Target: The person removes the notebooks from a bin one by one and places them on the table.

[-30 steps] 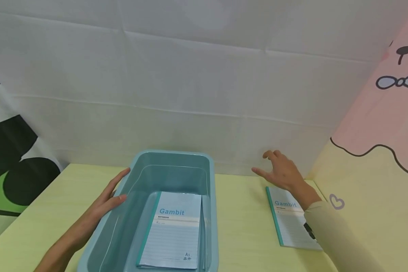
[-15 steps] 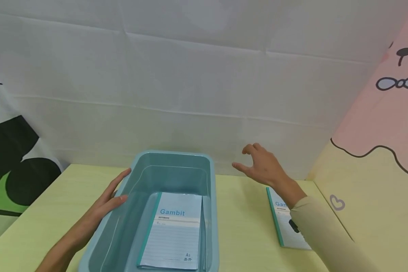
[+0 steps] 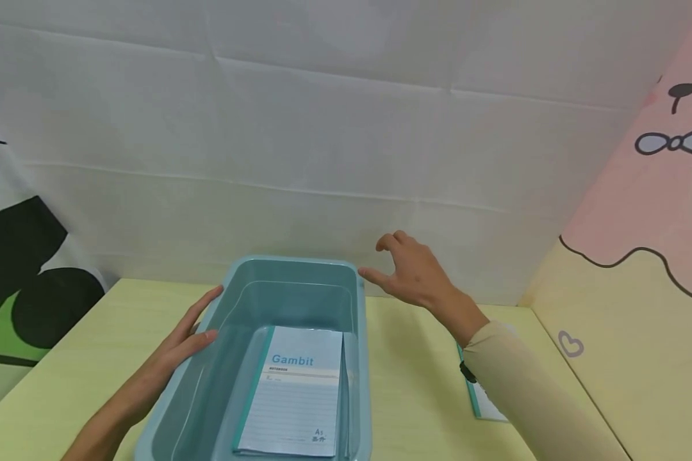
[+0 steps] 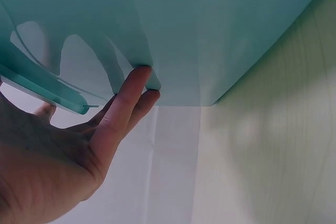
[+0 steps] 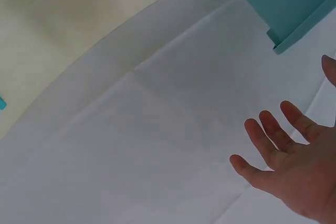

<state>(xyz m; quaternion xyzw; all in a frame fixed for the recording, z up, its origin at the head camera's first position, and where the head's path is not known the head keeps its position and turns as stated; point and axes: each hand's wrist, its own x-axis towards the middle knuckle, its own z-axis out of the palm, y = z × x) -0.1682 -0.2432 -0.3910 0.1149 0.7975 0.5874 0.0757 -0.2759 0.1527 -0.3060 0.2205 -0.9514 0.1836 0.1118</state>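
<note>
The right sleeve (image 3: pixel 533 390) is pale beige, with a small black piece (image 3: pixel 468 372) beside its cuff (image 3: pixel 480 337).

From my remote station I read "Gambit" in blue letters on the pale blue and white rectangular paper notebook with teal spine (image 3: pixel 291 406), inside the blue-green rectangular plastic bin (image 3: pixel 294 301). Under it stands smaller "NOTEBOOK". At the lower right I read "A5" above Chinese characters; other print is too small.

You see a smooth, glossy plastic tub (image 3: pixel 291 299). The notebook (image 3: pixel 291 394) in it looks paper, your sleeve (image 3: pixel 533 390) matt cloth.
</note>
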